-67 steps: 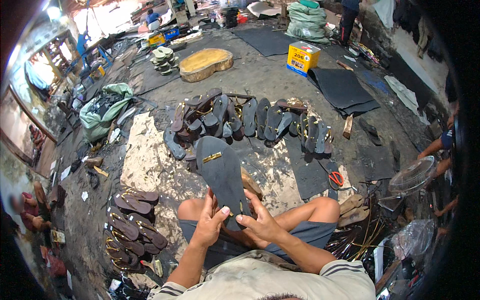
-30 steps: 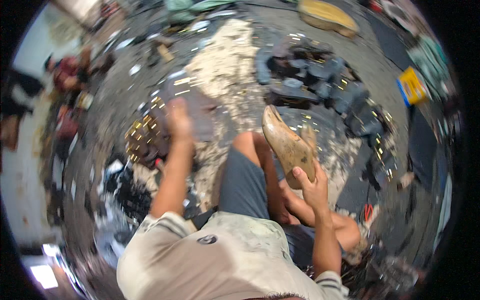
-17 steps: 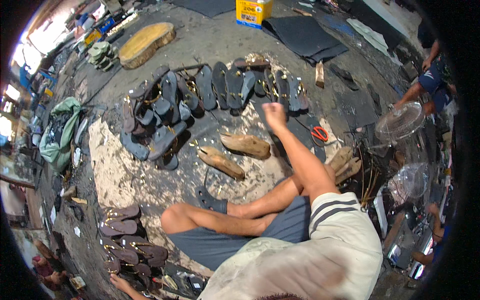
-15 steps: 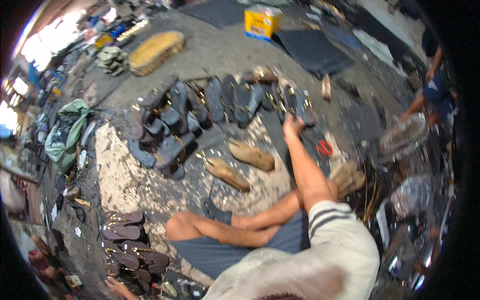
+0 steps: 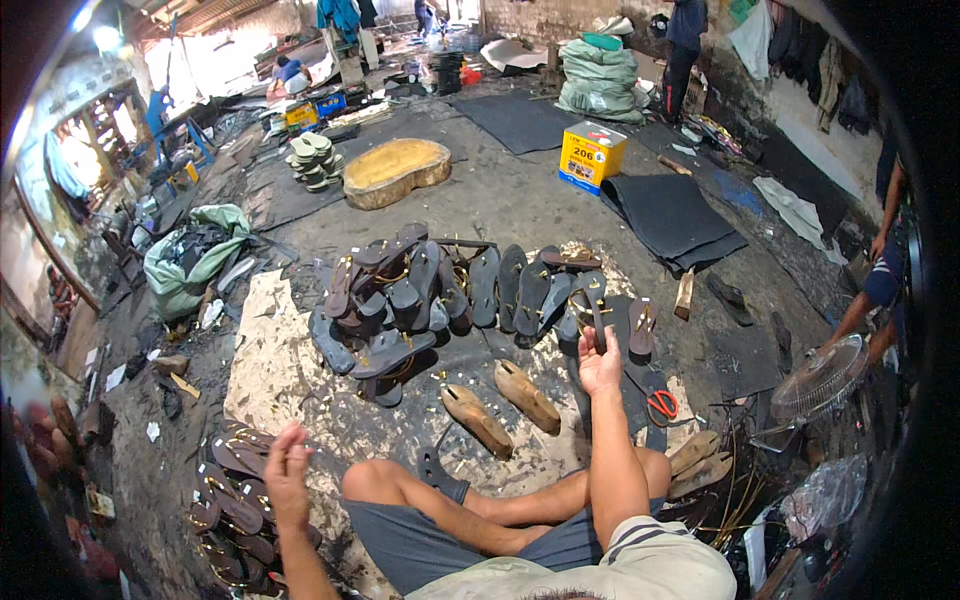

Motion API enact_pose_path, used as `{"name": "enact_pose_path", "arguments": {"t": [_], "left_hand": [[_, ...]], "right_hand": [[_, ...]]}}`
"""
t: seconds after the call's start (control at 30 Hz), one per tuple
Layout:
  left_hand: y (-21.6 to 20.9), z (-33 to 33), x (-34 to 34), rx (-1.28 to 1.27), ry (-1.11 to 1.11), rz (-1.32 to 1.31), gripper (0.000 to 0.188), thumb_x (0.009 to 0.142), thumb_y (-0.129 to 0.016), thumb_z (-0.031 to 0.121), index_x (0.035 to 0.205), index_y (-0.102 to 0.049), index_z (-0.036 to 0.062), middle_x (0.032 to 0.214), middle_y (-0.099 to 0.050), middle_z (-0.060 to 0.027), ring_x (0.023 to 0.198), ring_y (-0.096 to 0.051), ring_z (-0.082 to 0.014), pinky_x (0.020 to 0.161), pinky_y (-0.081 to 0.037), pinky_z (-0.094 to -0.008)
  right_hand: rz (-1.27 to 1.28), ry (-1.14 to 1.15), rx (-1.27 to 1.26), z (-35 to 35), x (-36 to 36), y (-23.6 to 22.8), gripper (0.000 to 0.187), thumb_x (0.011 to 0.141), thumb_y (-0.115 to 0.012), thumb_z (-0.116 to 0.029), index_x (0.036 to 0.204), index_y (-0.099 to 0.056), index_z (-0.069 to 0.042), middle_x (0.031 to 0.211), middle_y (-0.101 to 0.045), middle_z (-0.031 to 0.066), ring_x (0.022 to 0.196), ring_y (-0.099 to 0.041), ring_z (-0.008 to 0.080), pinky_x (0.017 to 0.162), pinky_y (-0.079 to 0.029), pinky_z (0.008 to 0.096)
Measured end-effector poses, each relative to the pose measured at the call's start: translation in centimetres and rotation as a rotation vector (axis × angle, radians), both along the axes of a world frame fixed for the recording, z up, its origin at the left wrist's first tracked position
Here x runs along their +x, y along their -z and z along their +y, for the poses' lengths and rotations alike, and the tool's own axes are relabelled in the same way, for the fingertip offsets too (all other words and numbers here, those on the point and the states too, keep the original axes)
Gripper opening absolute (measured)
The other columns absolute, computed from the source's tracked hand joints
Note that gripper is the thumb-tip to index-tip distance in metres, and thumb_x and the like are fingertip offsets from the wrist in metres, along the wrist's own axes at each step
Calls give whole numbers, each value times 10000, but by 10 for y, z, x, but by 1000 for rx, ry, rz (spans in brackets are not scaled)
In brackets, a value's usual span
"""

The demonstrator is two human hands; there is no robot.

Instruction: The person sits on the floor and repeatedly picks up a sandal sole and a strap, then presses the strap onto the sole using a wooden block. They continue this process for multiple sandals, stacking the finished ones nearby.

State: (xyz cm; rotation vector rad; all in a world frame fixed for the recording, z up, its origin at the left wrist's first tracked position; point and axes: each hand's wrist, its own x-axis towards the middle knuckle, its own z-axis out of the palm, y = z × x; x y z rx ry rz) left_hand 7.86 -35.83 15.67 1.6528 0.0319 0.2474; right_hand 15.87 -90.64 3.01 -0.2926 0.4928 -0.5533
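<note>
My right hand (image 5: 600, 362) grips a dark flip-flop (image 5: 592, 298) with gold-coloured strap fittings, lifted at the right end of a cluster of dark flip-flops (image 5: 484, 288). Another brown flip-flop (image 5: 642, 328) lies just right of that hand. My left hand (image 5: 288, 468) is raised with its fingers apart and nothing in it, beside a pile of brown flip-flops (image 5: 232, 498) at the lower left. Between my hands, two wooden shoe lasts (image 5: 477, 420) lie on the stained sheet (image 5: 262, 350) in front of my crossed legs.
Red-handled scissors (image 5: 662, 405) and more wooden lasts (image 5: 697, 462) lie near my right knee. A wire fan guard (image 5: 822, 378) and another person's arm are at the right. Farther off are a wood slab (image 5: 398, 170), a yellow box (image 5: 592, 157), black sheets (image 5: 672, 222) and a green sack (image 5: 195, 262).
My left hand has risen from beside the lower-left pile. My right hand has lifted a flip-flop at the right end of the cluster. The view has tilted up, showing more of the room.
</note>
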Motion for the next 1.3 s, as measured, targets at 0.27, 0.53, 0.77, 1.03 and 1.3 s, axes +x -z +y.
{"name": "enact_pose_path", "arguments": {"t": [0.27, 0.53, 0.77, 1.03, 1.3], "left_hand": [[-3, -29, -28, -158, 180, 69, 354, 1017, -560, 196, 1305, -567, -10, 1346, -583, -129, 1166, -610, -220, 942, -510, -334], [-6, -100, -24, -234, 317, 92, 500, 1008, -568, 151, 1468, -418, 24, 1445, -485, -127, 1188, -568, -180, 945, -520, -327], [31, -105, -43, 128, 159, 25, 291, 962, -632, 111, 1248, -614, 58, 1057, -639, 7, 836, -542, -53, 742, -466, -215], [35, -129, -110, -56, 585, 244, 202, 919, -696, 76, 1105, -622, 48, 998, -636, 8, 881, -578, -67, 781, -479, -235], [14, -137, -106, -282, 490, 329, 434, 937, -656, 51, 1347, -514, 53, 954, -574, 21, 792, -495, -41, 689, -432, -198]], "right_hand": [[236, 54, -420, -10, -57, -28, 315, 980, -615, -205, 1239, -496, -69, 1031, -593, 71, 734, -643, 179, 600, -574, 294], [206, -915, -867, 194, -152, -83, 477, 1002, -593, -329, 1325, -423, -23, 955, -620, 51, 709, -604, 115, 612, -490, 263], [-130, -1431, -1277, 218, -212, -67, 507, 980, -641, -318, 1329, -463, 3, 1019, -591, 42, 848, -576, 123, 745, -504, 295], [-59, -1247, -1038, 205, -186, -106, 375, 975, -660, -212, 1251, -566, 24, 1028, -635, 5, 899, -564, 55, 774, -494, 229], [-10, -1268, -991, 210, -198, -99, 300, 947, -662, -164, 1171, -585, 21, 984, -637, 18, 895, -559, 75, 773, -497, 255]]}}
